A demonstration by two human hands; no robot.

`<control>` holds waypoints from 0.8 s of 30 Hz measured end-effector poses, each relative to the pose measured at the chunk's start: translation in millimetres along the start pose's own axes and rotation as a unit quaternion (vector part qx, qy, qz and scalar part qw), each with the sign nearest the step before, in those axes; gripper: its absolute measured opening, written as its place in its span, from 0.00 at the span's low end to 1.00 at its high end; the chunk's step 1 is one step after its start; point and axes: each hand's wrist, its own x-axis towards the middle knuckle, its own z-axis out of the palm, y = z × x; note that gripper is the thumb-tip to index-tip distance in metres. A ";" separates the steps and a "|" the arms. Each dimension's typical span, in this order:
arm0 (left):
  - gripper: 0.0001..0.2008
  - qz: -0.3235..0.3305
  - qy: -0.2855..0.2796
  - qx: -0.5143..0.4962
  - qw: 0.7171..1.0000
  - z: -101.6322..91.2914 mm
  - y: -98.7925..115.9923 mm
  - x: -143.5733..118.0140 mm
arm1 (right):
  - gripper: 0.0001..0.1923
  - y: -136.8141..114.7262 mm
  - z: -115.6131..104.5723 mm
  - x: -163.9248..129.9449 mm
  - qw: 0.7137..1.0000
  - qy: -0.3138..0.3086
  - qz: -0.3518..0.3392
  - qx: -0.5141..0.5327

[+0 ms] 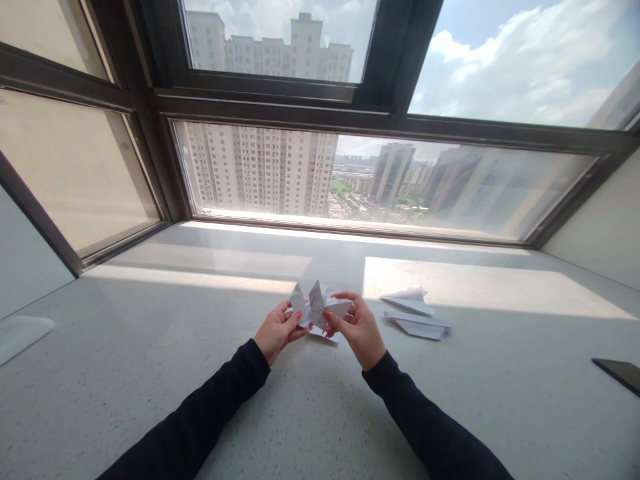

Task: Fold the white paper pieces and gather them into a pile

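Note:
Just above the sill, both my hands hold white folded paper (317, 305) with pointed flaps standing up. My left hand (280, 328) pinches its left part between thumb and fingers, beside an upright point. My right hand (359, 328) grips the right part, thumb in front and index finger curled over the top. Whether this is one piece or two pressed together, I cannot tell. Below the hands another bit of white paper (327, 339) shows, partly hidden. To the right lie two folded paper planes (417, 325), one behind the other.
The pale speckled window sill (300, 427) spreads beneath everything. A dark flat object, like a phone (620, 375), lies at the right edge. At the left edge is a white rounded object (23, 335). Brown window frames (350, 230) bound the sill at the back.

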 end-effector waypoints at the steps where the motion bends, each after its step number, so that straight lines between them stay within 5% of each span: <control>1: 0.18 -0.014 -0.030 -0.007 0.999 3.4 -1.4 -2.4 | 0.20 0.3 -0.6 0.0 1.000 0.003 -0.003 -0.003; 6: 0.22 -0.035 -0.118 -0.041 0.992 11.2 -2.0 -9.2 | 0.17 10.3 -0.4 -1.6 0.999 0.001 0.005 -0.043; 24: 0.18 0.026 -0.097 0.000 0.995 14.4 -10.6 -8.2 | 0.21 14.2 5.4 -4.3 1.000 0.015 0.009 -0.008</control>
